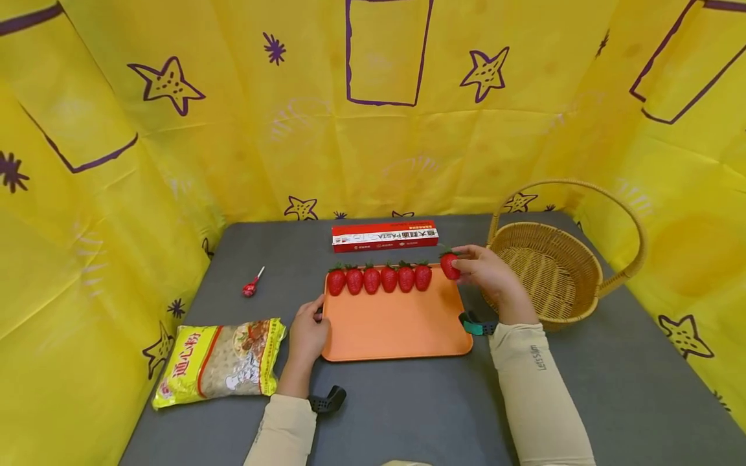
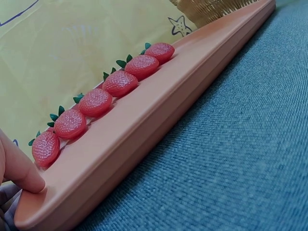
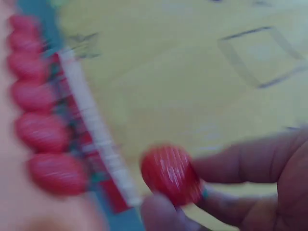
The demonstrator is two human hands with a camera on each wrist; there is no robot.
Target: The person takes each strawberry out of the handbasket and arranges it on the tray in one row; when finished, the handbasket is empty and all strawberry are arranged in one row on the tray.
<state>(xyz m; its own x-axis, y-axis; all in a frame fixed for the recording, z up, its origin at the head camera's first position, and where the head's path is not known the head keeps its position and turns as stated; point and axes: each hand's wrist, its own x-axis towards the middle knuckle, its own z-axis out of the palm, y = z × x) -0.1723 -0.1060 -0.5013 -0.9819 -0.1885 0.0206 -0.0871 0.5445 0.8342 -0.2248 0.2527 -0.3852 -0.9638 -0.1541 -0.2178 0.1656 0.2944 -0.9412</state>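
Observation:
An orange tray (image 1: 396, 327) lies in the middle of the table, with a row of several red strawberries (image 1: 388, 278) along its far edge, green leaves pointing away. My left hand (image 1: 309, 330) grips the tray's left rim; in the left wrist view its thumb (image 2: 24, 171) presses on the inside corner. Between thumb and fingers my right hand (image 1: 486, 275) pinches one more strawberry (image 3: 169, 173), over the tray's far right corner and to the right of the row. The right wrist view shows that strawberry apart from the others.
A wicker basket (image 1: 588, 285) with a tall handle stands just right of the right hand. Behind the tray lies a red and white pasta box (image 1: 384, 237). To the left are a lollipop (image 1: 250, 287) and a yellow bag of pasta (image 1: 224, 362). Yellow cloth (image 1: 373, 155) hangs around the table.

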